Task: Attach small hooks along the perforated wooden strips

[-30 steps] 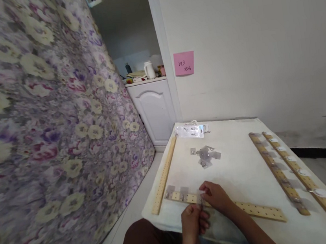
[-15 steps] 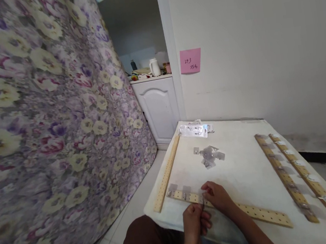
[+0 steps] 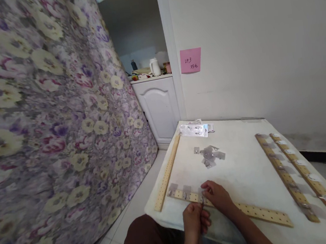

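Note:
My left hand (image 3: 195, 220) and my right hand (image 3: 217, 196) meet at the near edge of a white table (image 3: 246, 171). Both pinch a small clear hook piece (image 3: 202, 197) against a perforated wooden strip (image 3: 251, 210) lying across the table in front of me. Two clear hook pieces (image 3: 179, 190) sit on that strip's left end. A loose pile of clear hook pieces (image 3: 210, 155) lies further back in the middle of the table.
Another wooden strip (image 3: 167, 173) runs along the table's left edge, and two strips with hooks (image 3: 295, 179) lie at the right. A clear packet (image 3: 194, 130) sits at the far edge. A flowered mattress (image 3: 48, 132) leans at left; a white cabinet (image 3: 158, 106) stands behind.
The view has shifted slightly to the left. My hands have stayed at the same spot on the strip, still pinching the small piece.

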`<control>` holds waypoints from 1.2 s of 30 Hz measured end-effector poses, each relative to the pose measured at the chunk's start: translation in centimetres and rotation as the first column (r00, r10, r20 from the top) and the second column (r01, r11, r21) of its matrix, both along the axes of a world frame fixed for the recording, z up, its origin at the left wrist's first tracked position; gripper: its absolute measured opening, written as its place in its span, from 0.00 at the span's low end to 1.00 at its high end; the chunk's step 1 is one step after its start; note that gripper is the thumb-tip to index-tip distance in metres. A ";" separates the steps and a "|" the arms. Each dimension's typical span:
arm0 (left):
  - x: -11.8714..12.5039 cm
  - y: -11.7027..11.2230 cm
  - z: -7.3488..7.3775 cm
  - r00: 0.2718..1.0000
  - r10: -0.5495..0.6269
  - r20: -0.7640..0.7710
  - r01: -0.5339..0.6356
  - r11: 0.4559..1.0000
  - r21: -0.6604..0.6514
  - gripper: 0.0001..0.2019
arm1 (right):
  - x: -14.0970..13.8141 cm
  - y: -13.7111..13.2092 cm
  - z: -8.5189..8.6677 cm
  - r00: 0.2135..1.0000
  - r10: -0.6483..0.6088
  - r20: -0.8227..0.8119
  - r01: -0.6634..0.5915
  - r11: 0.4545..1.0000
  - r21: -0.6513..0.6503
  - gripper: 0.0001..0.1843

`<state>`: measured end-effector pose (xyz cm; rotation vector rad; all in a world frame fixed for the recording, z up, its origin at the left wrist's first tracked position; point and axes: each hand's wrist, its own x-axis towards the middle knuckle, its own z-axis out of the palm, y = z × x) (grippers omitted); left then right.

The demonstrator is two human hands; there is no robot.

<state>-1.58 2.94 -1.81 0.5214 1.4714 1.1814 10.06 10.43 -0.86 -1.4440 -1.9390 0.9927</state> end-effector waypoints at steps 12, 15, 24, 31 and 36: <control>0.1 0.0 -0.1 0.998 0.050 -0.026 -0.049 0.999 0.018 0.17 | 0.0 -0.6 0.5 1.000 -0.019 0.022 0.019 1.000 0.020 0.12; 0.2 0.0 0.0 0.998 0.057 -0.034 -0.057 0.998 0.024 0.17 | -0.1 -0.5 0.3 0.999 -0.021 0.026 0.020 1.000 0.003 0.11; 0.4 -0.1 0.6 0.995 0.076 -0.062 -0.075 0.997 0.014 0.16 | -0.1 -0.6 0.6 0.999 -0.017 0.041 0.017 1.000 0.001 0.11; 0.5 -0.1 0.7 0.995 0.074 -0.071 -0.074 0.997 0.007 0.16 | -0.1 -0.7 0.4 1.000 -0.019 0.022 0.018 1.000 0.025 0.11; 0.5 0.0 0.6 0.994 0.074 -0.079 -0.074 0.997 0.010 0.16 | -0.1 -0.7 0.6 0.999 -0.020 0.037 0.019 0.999 0.030 0.11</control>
